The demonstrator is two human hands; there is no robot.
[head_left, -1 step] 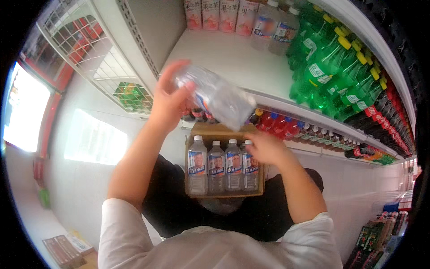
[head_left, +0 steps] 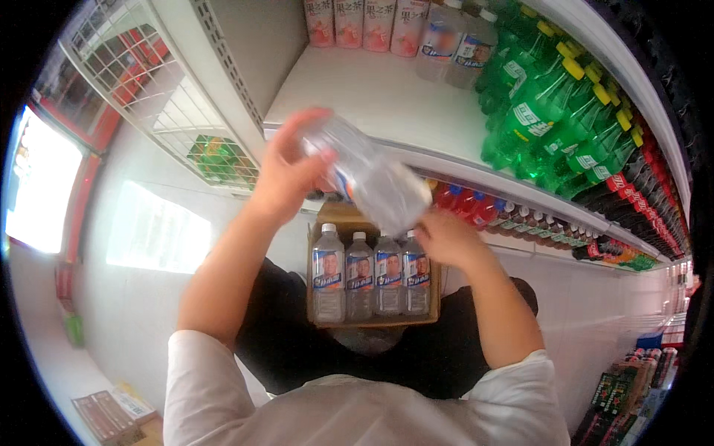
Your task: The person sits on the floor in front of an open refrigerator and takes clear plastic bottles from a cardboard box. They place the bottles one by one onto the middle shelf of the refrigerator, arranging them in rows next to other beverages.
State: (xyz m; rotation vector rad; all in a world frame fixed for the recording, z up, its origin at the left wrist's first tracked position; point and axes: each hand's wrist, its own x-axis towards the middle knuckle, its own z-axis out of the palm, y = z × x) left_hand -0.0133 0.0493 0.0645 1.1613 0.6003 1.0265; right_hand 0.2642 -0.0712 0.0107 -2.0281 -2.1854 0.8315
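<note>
My left hand [head_left: 286,167] is closed around the upper end of a clear plastic bottle [head_left: 372,178] with a blue and white label. The bottle is tilted, its base toward my right hand, and is blurred. My right hand [head_left: 450,238] is at the right side of an open cardboard box [head_left: 312,297], by the cap of the rightmost bottle [head_left: 415,286]. Its fingers are blurred and partly hidden, so their grip does not show. Several white-capped bottles [head_left: 358,275] stand upright in the box, between my legs.
Ahead is a white shelf [head_left: 353,89] with pink cartons [head_left: 379,26], two similar clear bottles [head_left: 454,44] and rows of green bottles [head_left: 532,111] with yellow caps. A lower shelf holds red-drink bottles [head_left: 465,204]. A wire rack [head_left: 141,82] stands at the left.
My left hand has moved slightly to the right and nearer to me with the bottle. The bottle's base now comes close to my right hand, which has barely moved.
</note>
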